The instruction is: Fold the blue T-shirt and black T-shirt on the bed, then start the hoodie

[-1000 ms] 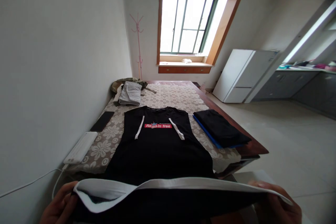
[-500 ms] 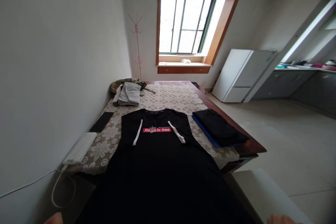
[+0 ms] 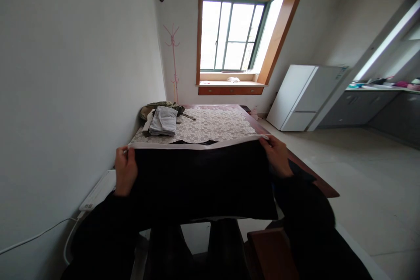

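A black shirt with a white hem is stretched out between my two hands. My left hand pinches the left end of the white hem, and my right hand grips its right end. The hem is lifted toward the far side, so the cloth hangs as a wide panel above the table's near edge. Just past the hem a small part of the dark neckline shows on the tablecloth. The shirt's red and white print is hidden behind the raised cloth.
Folded grey cloth and a camouflage item lie at the table's far left. A white power bank with a cable rests by the wall. Dark folded clothes are partly behind my right arm. A white fridge stands beyond.
Both hands have come up from the bottom edge of the picture, bringing the shirt's hem upward and away from me over its front. The print and the dark phone are now covered.
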Demonstrator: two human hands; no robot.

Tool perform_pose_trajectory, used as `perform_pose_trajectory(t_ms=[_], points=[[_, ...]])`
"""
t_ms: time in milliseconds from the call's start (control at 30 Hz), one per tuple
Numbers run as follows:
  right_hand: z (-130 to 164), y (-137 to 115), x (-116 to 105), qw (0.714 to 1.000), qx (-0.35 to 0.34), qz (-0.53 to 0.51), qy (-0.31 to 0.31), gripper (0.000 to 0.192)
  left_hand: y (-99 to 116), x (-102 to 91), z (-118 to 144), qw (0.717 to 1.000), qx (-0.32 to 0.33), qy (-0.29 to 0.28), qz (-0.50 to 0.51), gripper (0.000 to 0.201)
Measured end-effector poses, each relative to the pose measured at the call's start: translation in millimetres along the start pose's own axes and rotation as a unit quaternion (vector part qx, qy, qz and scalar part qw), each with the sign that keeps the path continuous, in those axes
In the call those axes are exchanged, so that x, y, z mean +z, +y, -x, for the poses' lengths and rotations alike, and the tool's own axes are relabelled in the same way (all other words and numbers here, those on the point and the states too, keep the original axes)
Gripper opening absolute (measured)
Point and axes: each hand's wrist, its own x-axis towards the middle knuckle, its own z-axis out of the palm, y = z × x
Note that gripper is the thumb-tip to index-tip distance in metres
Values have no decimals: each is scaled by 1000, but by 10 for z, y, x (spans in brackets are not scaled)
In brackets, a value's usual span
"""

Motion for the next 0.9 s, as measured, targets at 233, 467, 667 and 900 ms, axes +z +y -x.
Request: perform_pose_trajectory(t_ms=[233, 467, 667, 900], points=[[-614, 401, 998, 971, 116, 162, -134, 34, -271, 1143, -826, 973, -58, -130, -179, 30], [-502, 738, 1325, 956, 143, 214, -142, 41, -620, 1327, -817, 961, -59, -149, -226, 37], [-460, 747, 1436, 951, 125, 225, -174, 40, -664, 1336, -882, 956, -60, -165, -233, 39], [-115, 734, 1097, 966, 6, 193, -172, 67, -810, 945, -720, 956, -57, -239, -158, 87]])
